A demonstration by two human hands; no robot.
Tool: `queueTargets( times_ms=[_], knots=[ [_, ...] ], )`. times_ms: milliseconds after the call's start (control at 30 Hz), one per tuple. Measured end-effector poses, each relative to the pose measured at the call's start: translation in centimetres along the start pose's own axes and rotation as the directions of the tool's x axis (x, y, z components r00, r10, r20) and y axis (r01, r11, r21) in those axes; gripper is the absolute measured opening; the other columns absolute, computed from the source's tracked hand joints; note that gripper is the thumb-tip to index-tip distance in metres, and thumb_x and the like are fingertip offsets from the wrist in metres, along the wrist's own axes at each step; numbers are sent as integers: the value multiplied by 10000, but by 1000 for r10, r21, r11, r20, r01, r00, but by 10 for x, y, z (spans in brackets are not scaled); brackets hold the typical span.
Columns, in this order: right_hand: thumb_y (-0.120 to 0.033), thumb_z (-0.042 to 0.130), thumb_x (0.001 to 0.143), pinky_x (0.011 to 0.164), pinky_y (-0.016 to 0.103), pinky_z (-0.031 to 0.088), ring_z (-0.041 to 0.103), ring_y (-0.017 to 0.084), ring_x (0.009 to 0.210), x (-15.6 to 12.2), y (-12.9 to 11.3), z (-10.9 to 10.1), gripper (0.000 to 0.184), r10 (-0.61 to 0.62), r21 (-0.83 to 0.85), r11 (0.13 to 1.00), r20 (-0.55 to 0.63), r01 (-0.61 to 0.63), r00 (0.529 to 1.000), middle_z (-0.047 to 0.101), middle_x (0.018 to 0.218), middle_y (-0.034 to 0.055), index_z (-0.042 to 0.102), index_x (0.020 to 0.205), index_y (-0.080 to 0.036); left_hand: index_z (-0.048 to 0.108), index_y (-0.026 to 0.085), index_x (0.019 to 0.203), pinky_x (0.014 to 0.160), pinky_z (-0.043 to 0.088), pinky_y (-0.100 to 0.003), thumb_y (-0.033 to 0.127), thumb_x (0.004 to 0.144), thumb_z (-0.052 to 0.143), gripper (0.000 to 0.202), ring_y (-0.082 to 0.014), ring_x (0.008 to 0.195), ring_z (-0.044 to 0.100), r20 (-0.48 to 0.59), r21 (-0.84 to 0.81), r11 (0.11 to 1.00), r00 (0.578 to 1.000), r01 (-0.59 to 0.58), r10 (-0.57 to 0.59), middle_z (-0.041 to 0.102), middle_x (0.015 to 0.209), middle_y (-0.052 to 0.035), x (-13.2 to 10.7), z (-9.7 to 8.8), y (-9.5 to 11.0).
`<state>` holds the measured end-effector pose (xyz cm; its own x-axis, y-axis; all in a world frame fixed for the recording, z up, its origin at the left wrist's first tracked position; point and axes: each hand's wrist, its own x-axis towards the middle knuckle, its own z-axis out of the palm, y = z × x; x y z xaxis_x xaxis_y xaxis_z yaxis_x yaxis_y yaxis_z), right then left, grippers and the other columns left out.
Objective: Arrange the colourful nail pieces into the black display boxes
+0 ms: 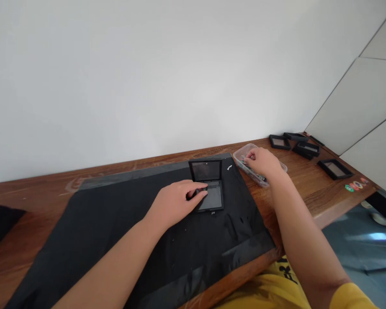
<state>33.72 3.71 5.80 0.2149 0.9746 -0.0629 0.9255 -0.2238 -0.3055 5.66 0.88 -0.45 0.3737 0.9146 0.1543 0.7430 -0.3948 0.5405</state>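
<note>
A black hinged case (215, 197) lies on the black mat, its lid (207, 171) raised at the back with a clear window. My left hand (176, 199) rests over the left side of the case. Its thumb and fingers close around a small dark piece whose kind I cannot make out. To the right, my right hand (263, 162) reaches into a clear plastic container (259, 179) with its fingertips pinched together. Small mixed pieces lie in the container. Whatever those fingertips hold is hidden or too small to name.
A black mat (122, 223) is taped onto the wooden table (304, 189). Several black frame-like cases (335, 169) lie at the right, near colourful round stickers (357, 185). White scraps (229, 167) lie on the mat. A white wall (147, 86) rises behind the table.
</note>
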Motion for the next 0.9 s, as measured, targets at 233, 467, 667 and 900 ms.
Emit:
queueTargets(
  times_ms=[233,467,667,900],
  knots=[
    [-263,581,961,681,310,367,618,207,833,2,8,0,125,-28,88,996,-74,34,997,738,980,81,682,925,-198,827,307,1107,644,472,-300,594,870,546,466,-208,683,607,56,64,994,994,85,-89,695,797,-18,3,-7,-2],
    [-292,527,937,630,275,346,479,141,684,-7,10,-9,207,-235,469,862,32,193,971,566,756,1,514,747,-211,838,312,1080,600,453,-297,570,878,536,445,-191,614,572,110,54,995,990,78,-83,709,741,-4,5,-10,-7],
    [-287,506,907,487,231,222,286,80,509,-32,-8,-24,132,-517,681,732,520,36,680,468,678,-68,456,799,-231,827,300,1096,576,421,-300,583,865,538,466,-179,591,529,119,12,999,992,48,-49,679,722,4,5,-11,-11],
    [-171,530,949,547,229,314,399,88,585,-38,-48,7,231,-492,465,855,592,228,638,473,646,-59,504,720,-192,821,306,1012,543,393,-293,571,837,611,381,-166,549,512,38,34,999,999,23,-24,617,659,27,5,-11,-14]
  ],
)
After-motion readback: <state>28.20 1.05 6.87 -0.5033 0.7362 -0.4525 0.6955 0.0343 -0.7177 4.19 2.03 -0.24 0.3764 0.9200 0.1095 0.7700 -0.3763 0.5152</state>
